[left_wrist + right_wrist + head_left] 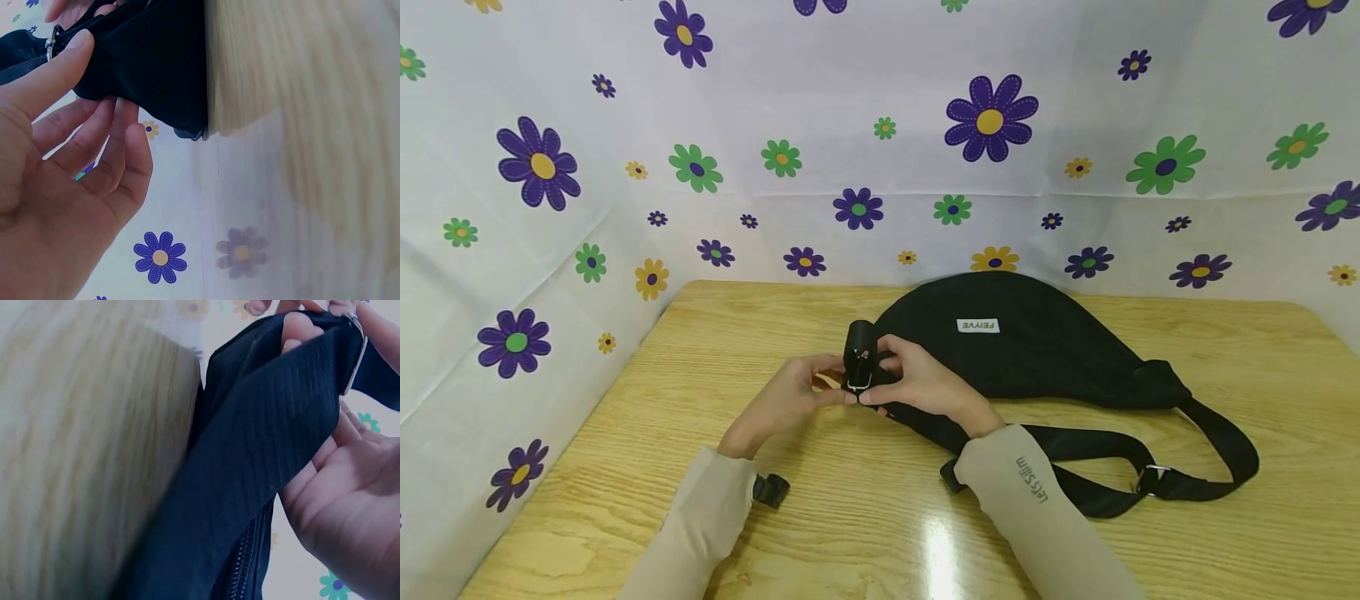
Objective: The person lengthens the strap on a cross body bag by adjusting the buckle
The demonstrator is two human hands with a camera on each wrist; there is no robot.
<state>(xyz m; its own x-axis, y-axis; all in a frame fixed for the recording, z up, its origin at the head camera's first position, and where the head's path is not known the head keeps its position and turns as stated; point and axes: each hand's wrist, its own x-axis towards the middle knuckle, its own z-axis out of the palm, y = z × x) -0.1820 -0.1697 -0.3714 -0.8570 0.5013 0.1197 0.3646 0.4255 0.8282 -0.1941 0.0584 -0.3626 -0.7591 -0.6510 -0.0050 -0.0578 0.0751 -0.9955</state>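
A black sling bag (1022,358) with a white label lies on the table, its left end lifted between both hands. A metal buckle (859,386) joins a black strap (861,335) to that end, and the strap stands up in a loop. My left hand (786,398) pinches the bag's end beside the buckle, thumb (69,56) on top and fingers underneath. From the other side, my right hand (928,383) grips the strap by the metal buckle (357,356). In the right wrist view the wide strap (250,434) crosses in front of the fingers, partly hiding them.
The rest of the strap (1247,454) loops over the table at right, with a metal slider (1152,477). A small black strap end (771,490) lies beside the left sleeve. The wooden table (850,533) meets a flower-patterned cloth (820,108) at the back and left.
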